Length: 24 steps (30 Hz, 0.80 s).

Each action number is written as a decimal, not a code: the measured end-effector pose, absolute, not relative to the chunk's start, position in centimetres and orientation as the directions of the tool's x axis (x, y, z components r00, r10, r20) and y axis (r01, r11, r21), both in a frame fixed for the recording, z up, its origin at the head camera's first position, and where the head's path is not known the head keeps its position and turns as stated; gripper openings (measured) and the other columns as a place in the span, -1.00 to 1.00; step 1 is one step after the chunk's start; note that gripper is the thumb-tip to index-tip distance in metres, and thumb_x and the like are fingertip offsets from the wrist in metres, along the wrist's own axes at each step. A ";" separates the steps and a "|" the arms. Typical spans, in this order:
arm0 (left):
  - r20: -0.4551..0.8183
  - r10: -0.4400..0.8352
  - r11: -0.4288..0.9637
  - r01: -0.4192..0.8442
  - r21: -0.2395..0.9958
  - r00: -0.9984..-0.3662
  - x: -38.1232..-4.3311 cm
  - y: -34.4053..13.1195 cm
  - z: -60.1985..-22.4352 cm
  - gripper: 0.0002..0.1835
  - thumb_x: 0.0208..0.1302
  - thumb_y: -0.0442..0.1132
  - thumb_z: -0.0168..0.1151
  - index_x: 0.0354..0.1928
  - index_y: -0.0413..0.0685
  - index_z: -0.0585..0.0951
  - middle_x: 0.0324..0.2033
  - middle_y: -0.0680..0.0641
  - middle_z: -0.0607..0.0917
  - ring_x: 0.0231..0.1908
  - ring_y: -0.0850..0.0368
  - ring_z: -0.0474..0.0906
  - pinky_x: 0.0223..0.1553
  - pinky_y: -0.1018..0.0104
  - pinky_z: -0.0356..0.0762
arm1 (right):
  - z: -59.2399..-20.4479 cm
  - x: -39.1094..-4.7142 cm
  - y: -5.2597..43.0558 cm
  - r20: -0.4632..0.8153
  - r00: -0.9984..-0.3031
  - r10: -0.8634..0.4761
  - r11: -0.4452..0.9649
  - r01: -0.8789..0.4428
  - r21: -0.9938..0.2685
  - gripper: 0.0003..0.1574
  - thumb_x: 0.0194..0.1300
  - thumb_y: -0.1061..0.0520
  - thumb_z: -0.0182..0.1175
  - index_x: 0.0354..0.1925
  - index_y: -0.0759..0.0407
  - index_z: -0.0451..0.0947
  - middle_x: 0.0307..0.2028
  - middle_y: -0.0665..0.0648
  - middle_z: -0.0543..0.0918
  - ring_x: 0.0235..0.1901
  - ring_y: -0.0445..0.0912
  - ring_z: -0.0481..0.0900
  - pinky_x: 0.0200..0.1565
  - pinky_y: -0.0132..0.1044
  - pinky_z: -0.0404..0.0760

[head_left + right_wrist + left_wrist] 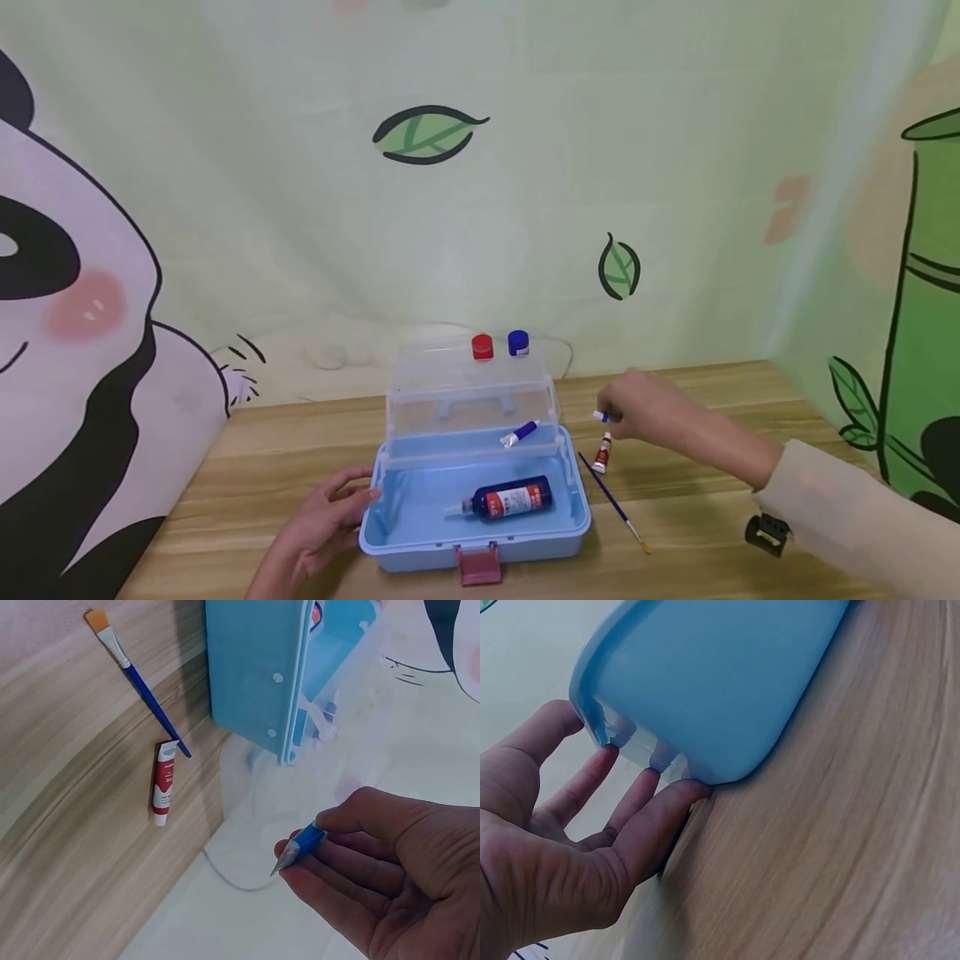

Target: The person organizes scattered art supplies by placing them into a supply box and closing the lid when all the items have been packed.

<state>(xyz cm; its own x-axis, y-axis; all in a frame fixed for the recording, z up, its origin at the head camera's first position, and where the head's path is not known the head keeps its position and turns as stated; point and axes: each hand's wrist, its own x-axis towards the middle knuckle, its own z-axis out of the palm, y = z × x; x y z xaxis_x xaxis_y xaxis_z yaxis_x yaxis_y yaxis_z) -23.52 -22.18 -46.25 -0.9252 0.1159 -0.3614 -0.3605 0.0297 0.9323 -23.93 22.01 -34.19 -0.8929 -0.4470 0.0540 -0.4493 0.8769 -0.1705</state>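
Observation:
My left hand (326,517) rests against the left side of a light blue box (540,548), its fingertips touching the wall (697,682). The transparent lid (420,408) is raised. Between thumb and fingers, my right hand (637,406) pinches a small blue paint tube (309,838) with a silvery flat end, held above the table right of the box. Inside the box lies a dark blue bottle (517,500) with a pointed nozzle. A purple-blue paint tube (520,434) is near its back edge. Below my right hand are a red paint tube (602,454) and a blue-handled paintbrush (611,497).
A red jar (482,347) and a blue jar (518,342) stand behind the box, seen by the lid's upper edge. The wooden table (712,483) meets a printed backdrop (315,250). A reddish latch (478,566) hangs at the box's front.

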 end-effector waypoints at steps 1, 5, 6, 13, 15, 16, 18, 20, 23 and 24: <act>-0.364 0.112 0.031 -0.362 0.931 -0.925 -23.5 -22.2 -46.2 -0.37 0.31 -0.17 0.41 0.36 -0.13 0.40 0.13 -0.27 0.57 -0.13 -0.03 0.65 -0.14 -0.04 0.69 | -34.2 -23.9 22.0 0.056 -0.891 -0.450 0.875 -0.453 -0.170 -0.93 0.16 0.28 0.45 -0.38 0.15 0.74 -0.53 -0.06 0.62 -0.52 -0.22 0.47 -0.40 -0.35 0.58; -0.370 0.104 0.028 -0.369 0.929 -0.923 -23.4 -22.1 -46.1 -0.39 0.30 -0.18 0.42 0.33 -0.12 0.43 0.15 -0.28 0.57 -0.11 -0.04 0.66 -0.13 -0.05 0.68 | -34.0 -23.9 21.6 0.056 -0.887 -0.459 0.871 -0.462 -0.167 -0.93 0.17 0.27 0.46 -0.35 0.15 0.74 -0.52 -0.05 0.64 -0.51 -0.22 0.49 -0.39 -0.35 0.60; -0.370 0.103 0.027 -0.369 0.929 -0.923 -23.4 -22.1 -46.1 -0.40 0.30 -0.18 0.43 0.32 -0.12 0.44 0.15 -0.27 0.57 -0.11 -0.04 0.66 -0.13 -0.05 0.68 | -34.0 -23.9 21.6 0.054 -0.885 -0.462 0.870 -0.465 -0.166 -0.93 0.17 0.28 0.46 -0.35 0.15 0.74 -0.52 -0.05 0.65 -0.51 -0.22 0.51 -0.38 -0.35 0.61; -0.362 0.106 0.025 -0.361 0.932 -0.926 -23.4 -22.2 -46.1 -0.42 0.31 -0.17 0.41 0.31 -0.11 0.44 0.14 -0.25 0.58 -0.11 -0.03 0.66 -0.15 -0.01 0.68 | -33.0 -24.2 20.7 0.020 -0.880 -0.474 0.866 -0.470 -0.169 -0.92 0.17 0.31 0.42 -0.32 0.18 0.75 -0.46 0.00 0.71 -0.47 -0.22 0.58 -0.33 -0.33 0.66; -0.357 0.108 0.022 -0.357 0.934 -0.928 -23.5 -22.1 -46.1 -0.43 0.32 -0.17 0.41 0.30 -0.09 0.45 0.14 -0.25 0.59 -0.11 -0.02 0.66 -0.15 0.00 0.68 | -32.9 -24.3 20.4 0.016 -0.881 -0.472 0.867 -0.468 -0.173 -0.91 0.17 0.32 0.40 -0.31 0.20 0.76 -0.45 0.03 0.72 -0.48 -0.21 0.58 -0.35 -0.34 0.66; -0.354 0.112 0.019 -0.354 0.935 -0.929 -23.5 -22.1 -46.2 -0.44 0.32 -0.18 0.41 0.30 -0.09 0.46 0.13 -0.24 0.59 -0.12 -0.02 0.66 -0.16 0.00 0.68 | -32.8 -24.3 20.4 0.016 -0.881 -0.473 0.867 -0.468 -0.172 -0.91 0.17 0.33 0.40 -0.30 0.20 0.76 -0.45 0.04 0.72 -0.48 -0.21 0.57 -0.36 -0.35 0.65; -0.348 0.125 0.006 -0.350 0.937 -0.929 -23.5 -22.1 -46.3 -0.48 0.33 -0.19 0.40 0.27 -0.07 0.48 0.11 -0.21 0.60 -0.12 0.00 0.66 -0.16 0.02 0.68 | -32.8 -24.3 20.2 0.013 -0.879 -0.477 0.864 -0.471 -0.180 -0.90 0.18 0.34 0.39 -0.29 0.21 0.76 -0.44 0.04 0.72 -0.49 -0.21 0.57 -0.37 -0.36 0.64; -0.343 0.132 -0.003 -0.346 0.938 -0.930 -23.4 -22.1 -46.4 -0.52 0.33 -0.20 0.39 0.24 -0.04 0.50 0.08 -0.18 0.61 -0.13 0.02 0.66 -0.17 0.03 0.68 | -32.7 -24.3 20.0 0.012 -0.876 -0.483 0.860 -0.476 -0.184 -0.90 0.19 0.33 0.38 -0.29 0.20 0.76 -0.45 0.03 0.71 -0.51 -0.21 0.54 -0.39 -0.38 0.63; -0.340 0.140 -0.014 -0.345 0.939 -0.930 -23.3 -22.3 -46.4 -0.56 0.34 -0.22 0.38 0.22 -0.01 0.52 0.06 -0.16 0.61 -0.14 0.03 0.66 -0.17 0.03 0.68 | -32.6 -24.4 19.5 0.011 -0.867 -0.498 0.852 -0.492 -0.179 -0.90 0.20 0.33 0.38 -0.28 0.20 0.76 -0.46 0.02 0.70 -0.51 -0.21 0.52 -0.40 -0.39 0.61; -0.340 0.140 -0.014 -0.345 0.938 -0.930 -23.3 -22.3 -46.4 -0.57 0.34 -0.22 0.38 0.21 0.00 0.52 0.06 -0.15 0.61 -0.14 0.03 0.66 -0.17 0.04 0.68 | -32.6 -24.4 19.4 0.013 -0.863 -0.504 0.849 -0.499 -0.173 -0.90 0.20 0.32 0.39 -0.28 0.20 0.76 -0.46 0.01 0.70 -0.51 -0.21 0.52 -0.40 -0.39 0.61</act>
<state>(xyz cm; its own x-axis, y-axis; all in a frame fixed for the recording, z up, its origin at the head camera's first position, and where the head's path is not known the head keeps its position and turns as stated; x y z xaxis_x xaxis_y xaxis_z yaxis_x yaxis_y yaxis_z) -23.29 -22.31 -46.44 -0.9299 0.1399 -0.3401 -0.3452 -0.0138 0.9384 -24.40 19.40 -32.58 -0.8633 -0.5045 0.0130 -0.4989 0.8493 -0.1727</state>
